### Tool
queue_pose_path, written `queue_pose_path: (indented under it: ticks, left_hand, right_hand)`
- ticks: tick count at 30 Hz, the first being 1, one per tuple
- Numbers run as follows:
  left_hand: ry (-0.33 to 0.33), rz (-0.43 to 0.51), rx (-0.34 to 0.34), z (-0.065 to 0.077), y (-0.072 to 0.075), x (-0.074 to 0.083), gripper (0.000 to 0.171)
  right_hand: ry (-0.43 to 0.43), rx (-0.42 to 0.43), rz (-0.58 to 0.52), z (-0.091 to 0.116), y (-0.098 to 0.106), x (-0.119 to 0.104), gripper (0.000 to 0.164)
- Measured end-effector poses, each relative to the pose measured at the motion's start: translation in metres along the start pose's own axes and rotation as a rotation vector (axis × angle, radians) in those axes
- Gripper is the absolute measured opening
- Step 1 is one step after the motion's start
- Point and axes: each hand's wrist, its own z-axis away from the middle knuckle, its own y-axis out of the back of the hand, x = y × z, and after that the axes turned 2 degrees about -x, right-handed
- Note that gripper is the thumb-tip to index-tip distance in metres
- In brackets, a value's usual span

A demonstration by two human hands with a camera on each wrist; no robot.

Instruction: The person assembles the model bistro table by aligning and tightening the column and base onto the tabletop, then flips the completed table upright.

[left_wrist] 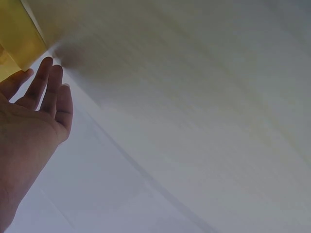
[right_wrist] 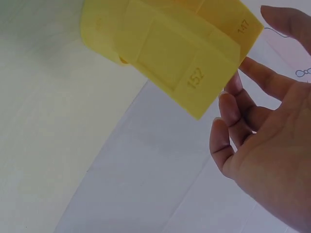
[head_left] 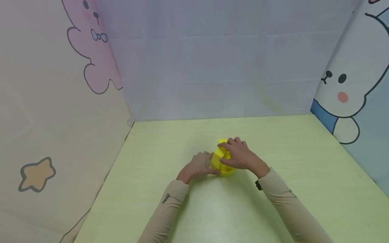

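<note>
A round-based yellow container [head_left: 226, 173] stands on the table, with yellow angular blocks rising from it. In the right wrist view one block [right_wrist: 180, 53] bears the raised number 152, and another block [right_wrist: 243, 26] behind it reads 147. My left hand [head_left: 199, 165] holds the container's left side, thumb at the front and index finger behind; in the left wrist view the left hand [left_wrist: 34, 116] has its other fingers loosely extended. From the right, my right hand [head_left: 238, 153] reaches over the blocks. Its index finger touches the 147 block's corner, and its thumb stands slightly apart.
The pale green table [head_left: 146, 148] extends around both hands. Fabric walls with cartoon prints enclose it: a plain back wall [head_left: 206, 67], a left wall [head_left: 54, 111] and a right wall with a white bear [head_left: 346, 94].
</note>
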Motion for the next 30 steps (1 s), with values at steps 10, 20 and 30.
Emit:
queue_pose_path:
  ticks: [10, 20, 30]
  left_hand:
    - [0.018, 0.006, -0.017, 0.001, 0.001, -0.002, 0.088]
    - [0.044, 0.000, -0.027, 0.000, 0.002, -0.003, 0.094]
    - [0.062, 0.003, -0.033, -0.002, 0.002, 0.000, 0.094]
  right_hand:
    - [-0.036, 0.090, 0.113, 0.002, -0.011, 0.006, 0.049]
    - [0.012, 0.157, 0.161, 0.006, -0.014, 0.005, 0.041]
    - [0.058, 0.220, 0.197, 0.012, -0.015, 0.007, 0.040]
